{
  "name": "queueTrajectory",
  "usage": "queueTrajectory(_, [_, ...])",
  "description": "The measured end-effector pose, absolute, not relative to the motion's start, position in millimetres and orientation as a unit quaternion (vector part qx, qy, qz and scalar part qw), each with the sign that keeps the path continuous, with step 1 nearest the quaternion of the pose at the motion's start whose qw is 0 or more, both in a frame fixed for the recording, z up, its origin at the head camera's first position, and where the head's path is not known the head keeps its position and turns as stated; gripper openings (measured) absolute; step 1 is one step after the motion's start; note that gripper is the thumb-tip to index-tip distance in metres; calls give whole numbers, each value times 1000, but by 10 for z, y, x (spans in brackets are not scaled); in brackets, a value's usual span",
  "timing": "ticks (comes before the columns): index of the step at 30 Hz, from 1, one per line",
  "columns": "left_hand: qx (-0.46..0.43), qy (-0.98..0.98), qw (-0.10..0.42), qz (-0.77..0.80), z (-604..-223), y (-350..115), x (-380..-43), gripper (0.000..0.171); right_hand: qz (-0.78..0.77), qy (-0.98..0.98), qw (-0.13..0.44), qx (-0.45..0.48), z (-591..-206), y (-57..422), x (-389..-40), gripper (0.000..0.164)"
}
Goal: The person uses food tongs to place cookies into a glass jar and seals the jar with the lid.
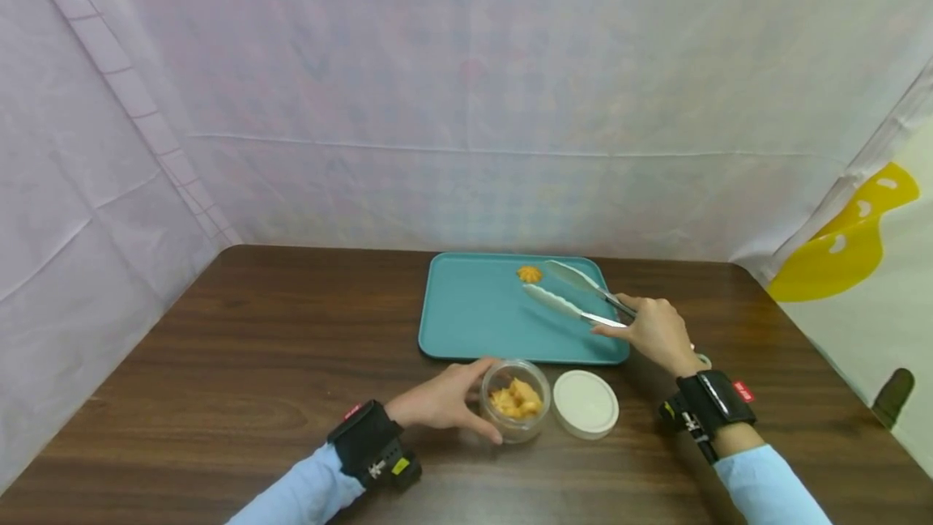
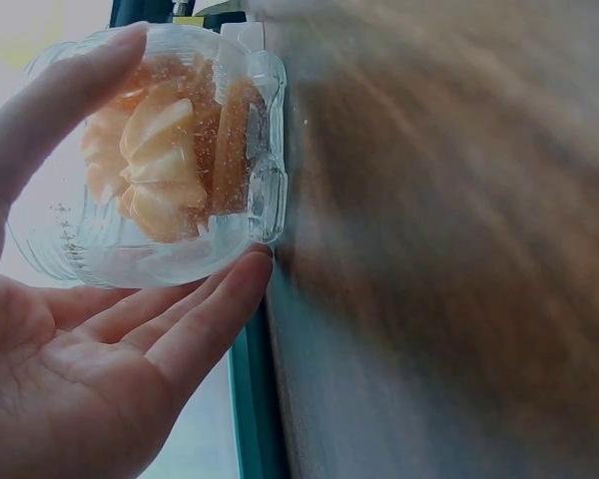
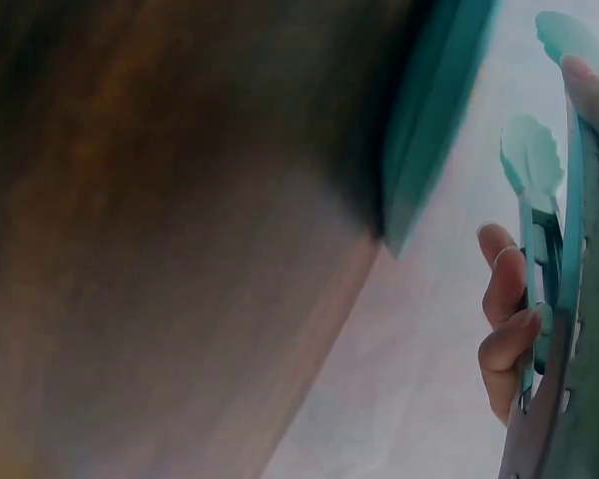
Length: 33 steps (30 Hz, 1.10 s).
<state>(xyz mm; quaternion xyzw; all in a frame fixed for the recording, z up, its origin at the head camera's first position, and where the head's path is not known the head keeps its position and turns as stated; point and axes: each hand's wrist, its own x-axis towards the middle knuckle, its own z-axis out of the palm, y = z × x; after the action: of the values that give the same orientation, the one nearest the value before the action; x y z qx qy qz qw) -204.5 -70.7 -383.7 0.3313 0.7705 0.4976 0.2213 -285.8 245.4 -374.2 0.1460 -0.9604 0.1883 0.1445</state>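
My left hand [image 1: 445,399] holds a clear jar [image 1: 516,433] between thumb and fingers at its left side, on the table. Inside lie several piped, ridged cookies [image 2: 160,160], well seen through the wall in the left wrist view. The jar has no lid on. Just right of it a round white lid [image 1: 585,403] lies flat. Over the right part of a teal tray [image 1: 466,306], my right hand [image 1: 659,335] grips metal tongs [image 1: 594,290] with pale scalloped tips. Their arms are spread apart with nothing between the tips. One cookie [image 1: 529,275] sits on the tray near the left-hand tip.
The tray stands near the back edge of a dark wooden table [image 1: 277,347], its near rim just behind the jar and lid. White sheets [image 1: 466,104] hang behind the table. A yellow shape [image 1: 845,253] shows on the right side.
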Motion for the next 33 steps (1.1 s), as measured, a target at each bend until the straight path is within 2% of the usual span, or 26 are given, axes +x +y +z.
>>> queueTrajectory(3, [328,771,224,497,-3830,-709,-2041,74,188,-965,127,133,-3756,2449,-2893,80])
queueTrajectory(10, [321,777,223,494,-3816,-707,-2022,73,177,-965,137,137,-3752,2418,-3008,77])
queueTrajectory(27, [319,779,222,492,-3823,-709,-2016,76,166,-971,108,131,-3715,2279,-3154,78])
queueTrajectory(33, [326,778,219,490,-3827,-712,-2019,76,165,-973,103,126,-3722,2233,-3170,73])
